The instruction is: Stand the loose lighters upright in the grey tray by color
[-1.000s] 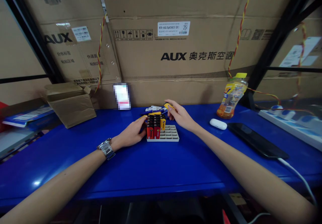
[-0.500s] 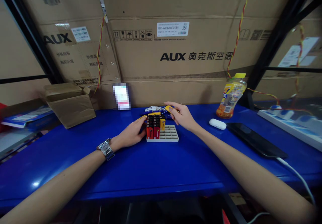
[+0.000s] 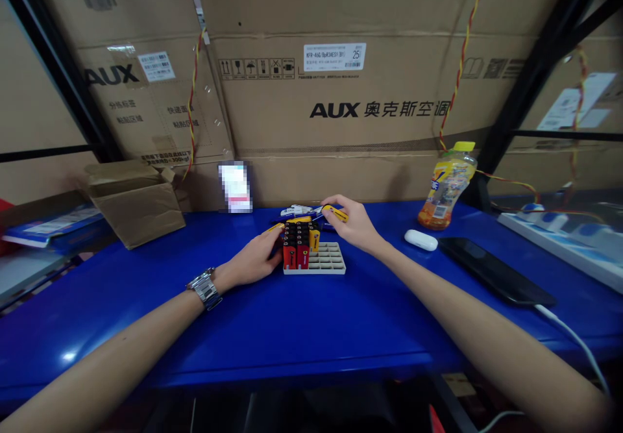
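We rest our left grip (image 3: 254, 257) at the left side of the white tray (image 3: 335, 269) (whether it clasps anything, we cannot tell), which sits on the blue tabletop (image 3: 311, 329) bearing upright red lighters (image 3: 296, 257). Rightward stands a yellow lighter (image 3: 315, 241), then our right grip (image 3: 348, 221) pinches a tilted yellow lighter (image 3: 337, 213) beyond the tray.

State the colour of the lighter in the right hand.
The lighter is yellow, best seen in the head view.
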### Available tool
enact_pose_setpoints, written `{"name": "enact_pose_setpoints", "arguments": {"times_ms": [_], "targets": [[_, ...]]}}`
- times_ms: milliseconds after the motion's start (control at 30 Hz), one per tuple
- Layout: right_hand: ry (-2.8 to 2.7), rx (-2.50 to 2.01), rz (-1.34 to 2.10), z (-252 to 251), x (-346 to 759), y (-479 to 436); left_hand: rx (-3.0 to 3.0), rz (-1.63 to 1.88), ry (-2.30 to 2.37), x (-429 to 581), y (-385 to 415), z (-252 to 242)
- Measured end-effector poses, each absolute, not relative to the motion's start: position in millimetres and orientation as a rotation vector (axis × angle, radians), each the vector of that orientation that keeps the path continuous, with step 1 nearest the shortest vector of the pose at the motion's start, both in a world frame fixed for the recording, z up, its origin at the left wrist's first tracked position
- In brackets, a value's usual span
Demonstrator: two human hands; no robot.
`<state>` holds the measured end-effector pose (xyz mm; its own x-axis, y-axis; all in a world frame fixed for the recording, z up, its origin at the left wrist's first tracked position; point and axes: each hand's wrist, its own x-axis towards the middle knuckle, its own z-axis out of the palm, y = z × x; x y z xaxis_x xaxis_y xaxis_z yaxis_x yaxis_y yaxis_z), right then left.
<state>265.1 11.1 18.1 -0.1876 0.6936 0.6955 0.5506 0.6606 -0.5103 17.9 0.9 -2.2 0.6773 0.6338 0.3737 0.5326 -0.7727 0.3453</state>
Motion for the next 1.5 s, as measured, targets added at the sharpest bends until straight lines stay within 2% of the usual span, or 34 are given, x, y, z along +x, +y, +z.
{"name": "enact_pose_setpoints", "arguments": {"times_ms": [733, 967, 1167, 1400, 1500], "targets": [[-1.857, -1.051, 0.092, 18.5, 266.5, 9.2, 2.666, 0.698, 0.951, 18.9, -1.5, 0.1], [-1.892, -1.02, 0.095, 16.3, 269.0, 10.0, 2.32, 0.64, 0.906, 11.7, 1.3, 2.1], [-1.782, -1.057, 0.323, 19.1, 271.8, 13.5, 2.286, 0.461, 0.816, 0.1, 3.2, 1.8], [-1.738, -0.891, 0.774, 30.2, 272.4, 11.0, 2.379, 0.586, 0.881, 9.9, -2.4, -1.0], [-1.798, -0.875, 0.757, 34.3, 273.5, 7.9, 2.32, 0.622, 0.89, 14.1, -4.5, -0.4]]}}
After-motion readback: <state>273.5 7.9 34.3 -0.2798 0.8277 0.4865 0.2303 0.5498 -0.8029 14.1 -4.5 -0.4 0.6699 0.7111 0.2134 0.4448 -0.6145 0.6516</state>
